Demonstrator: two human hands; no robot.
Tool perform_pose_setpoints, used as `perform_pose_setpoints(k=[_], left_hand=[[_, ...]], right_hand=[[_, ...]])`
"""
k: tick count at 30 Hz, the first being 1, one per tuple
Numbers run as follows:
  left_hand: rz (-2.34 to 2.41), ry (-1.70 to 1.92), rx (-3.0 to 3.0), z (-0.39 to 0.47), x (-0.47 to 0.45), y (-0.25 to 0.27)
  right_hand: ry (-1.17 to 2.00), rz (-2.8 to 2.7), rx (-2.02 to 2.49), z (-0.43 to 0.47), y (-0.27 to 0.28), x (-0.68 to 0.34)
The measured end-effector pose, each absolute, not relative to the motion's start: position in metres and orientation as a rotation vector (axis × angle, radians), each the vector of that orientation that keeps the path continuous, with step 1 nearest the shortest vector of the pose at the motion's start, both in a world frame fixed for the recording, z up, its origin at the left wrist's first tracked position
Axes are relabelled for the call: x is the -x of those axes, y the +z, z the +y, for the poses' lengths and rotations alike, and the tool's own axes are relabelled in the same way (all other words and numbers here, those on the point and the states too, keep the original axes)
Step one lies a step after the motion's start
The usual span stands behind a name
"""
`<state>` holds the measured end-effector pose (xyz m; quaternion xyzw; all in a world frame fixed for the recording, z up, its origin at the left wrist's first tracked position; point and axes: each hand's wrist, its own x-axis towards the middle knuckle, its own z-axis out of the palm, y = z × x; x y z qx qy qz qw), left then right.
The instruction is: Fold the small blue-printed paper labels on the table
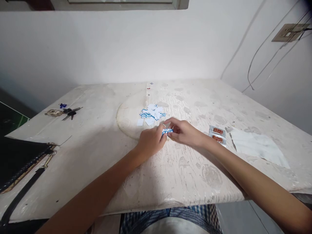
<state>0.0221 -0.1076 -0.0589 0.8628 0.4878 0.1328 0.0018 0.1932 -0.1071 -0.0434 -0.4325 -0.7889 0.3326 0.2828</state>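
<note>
Between my two hands is a small white paper piece with blue print, held just above the table. My left hand pinches its left end between thumb and fingers. From the other side, my right hand grips the right end, with its thumb below and its index finger arched above. Just beyond my hands lies a loose pile of white and blue paper pieces, some plain side up and some showing blue lines. What the print says is too small to read.
A bunch of keys lies at the left, by a small blue object. A black bag with a strap rests on the left edge. To the right are a blister pack of reddish pills and a white cloth or paper. A wall stands behind.
</note>
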Motion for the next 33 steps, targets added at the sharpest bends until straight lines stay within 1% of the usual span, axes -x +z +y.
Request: perform_pose_setpoints(k=[5, 16, 27, 33], left_hand=[[1.512, 0.428, -2.456, -0.108, -0.017, -0.053], [1.278, 0.556, -1.946, -0.097, -0.005, -0.052], [1.21, 0.539, -1.841, -0.1, -0.007, -0.046], [1.294, 0.514, -2.058, -0.101, -0.009, -0.051]], right_hand=[[0.912, -2.147, 1.174, -0.108, -0.044, -0.192], [0.795, -2.198, 1.207, -0.108, -0.048, -0.191], [0.823, -2.207, 1.177, -0.108, -0.05, -0.193], [0.786, -2.216, 1.15, -0.105, -0.054, -0.192]])
